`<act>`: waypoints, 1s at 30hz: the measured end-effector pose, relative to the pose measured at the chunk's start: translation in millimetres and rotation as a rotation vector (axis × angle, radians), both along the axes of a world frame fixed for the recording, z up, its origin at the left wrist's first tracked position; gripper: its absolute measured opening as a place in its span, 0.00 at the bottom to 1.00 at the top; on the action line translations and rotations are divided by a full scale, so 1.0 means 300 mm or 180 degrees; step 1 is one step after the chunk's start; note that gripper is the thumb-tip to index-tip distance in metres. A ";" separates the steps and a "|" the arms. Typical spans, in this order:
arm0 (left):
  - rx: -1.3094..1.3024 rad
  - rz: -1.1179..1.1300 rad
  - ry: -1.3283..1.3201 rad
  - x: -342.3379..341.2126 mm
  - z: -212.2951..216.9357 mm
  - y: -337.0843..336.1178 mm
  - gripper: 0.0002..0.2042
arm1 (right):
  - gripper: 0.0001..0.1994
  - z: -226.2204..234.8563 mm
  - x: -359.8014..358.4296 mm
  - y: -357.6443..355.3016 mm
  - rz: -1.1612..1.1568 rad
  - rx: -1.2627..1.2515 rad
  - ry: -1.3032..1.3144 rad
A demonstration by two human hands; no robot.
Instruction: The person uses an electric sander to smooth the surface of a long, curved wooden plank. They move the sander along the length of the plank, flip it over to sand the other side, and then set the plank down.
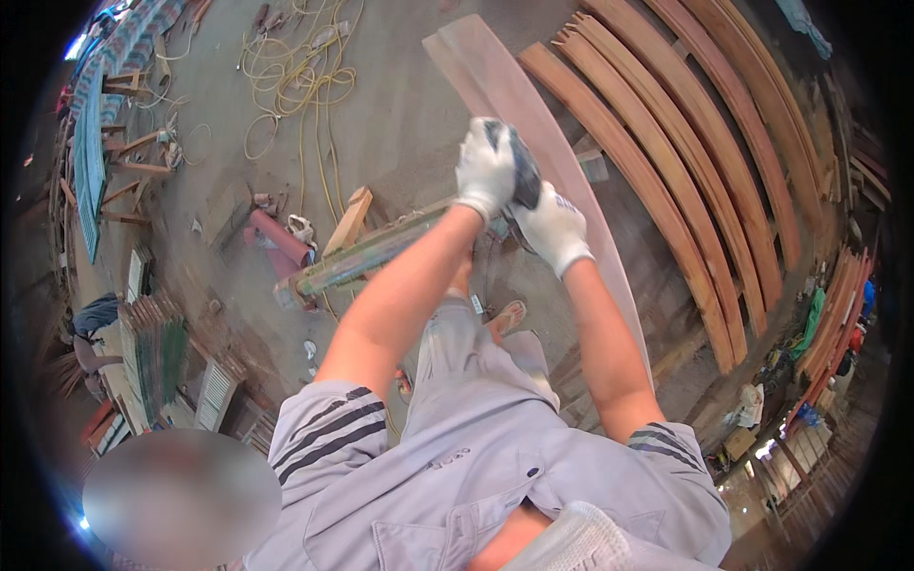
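Note:
A long, pale pinkish-brown wooden board (592, 204) runs from the upper middle down past my right forearm. On its left edge rests a dark hand-held power tool (525, 173); its exact kind is hard to make out. My left hand (486, 164), in a white work glove, is closed round the tool's upper part. Lower down, my right hand (554, 228), gloved too, grips its rear end. My gloves hide much of the tool. Beneath my left forearm a worn, paint-stained beam (367, 255) reaches leftward from the board.
Several reddish-brown planks (657, 171) lie side by side on the right. A tangled yellow cord or hose (300, 81) lies on the grey floor (395, 86) at upper left. Near the beam are a red roll (280, 238) and a wooden block (348, 221). Stacked slats (157, 352) stand at left.

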State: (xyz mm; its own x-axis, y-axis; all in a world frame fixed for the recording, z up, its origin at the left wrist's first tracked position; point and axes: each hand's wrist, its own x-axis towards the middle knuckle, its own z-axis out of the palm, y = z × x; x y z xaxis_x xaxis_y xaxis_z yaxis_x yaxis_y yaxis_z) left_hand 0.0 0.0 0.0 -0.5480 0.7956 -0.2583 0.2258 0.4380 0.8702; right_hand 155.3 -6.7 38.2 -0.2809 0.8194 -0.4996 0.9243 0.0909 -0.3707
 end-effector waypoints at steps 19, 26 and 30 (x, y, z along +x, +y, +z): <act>0.0263 -0.0147 0.0128 0.690 0.017 -0.571 0.16 | 0.41 -0.010 0.567 -0.540 -0.0084 0.1389 0.0606; 0.0340 0.0193 -0.0040 0.259 0.008 -0.220 0.16 | 0.39 -0.021 0.124 -0.184 0.0038 0.1276 0.0421; 0.0413 0.0432 -0.0056 -0.016 -0.018 0.012 0.18 | 0.42 -0.008 -0.161 0.059 0.0172 0.1037 0.0203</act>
State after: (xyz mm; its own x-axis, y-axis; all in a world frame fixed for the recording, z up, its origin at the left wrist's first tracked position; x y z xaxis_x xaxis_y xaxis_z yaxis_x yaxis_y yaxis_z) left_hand -4.8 3.6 -5.3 -0.6489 0.7419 -0.1688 0.1564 0.3472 0.9247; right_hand 107.0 11.1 35.8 -0.3505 0.9163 -0.1940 0.8908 0.2622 -0.3711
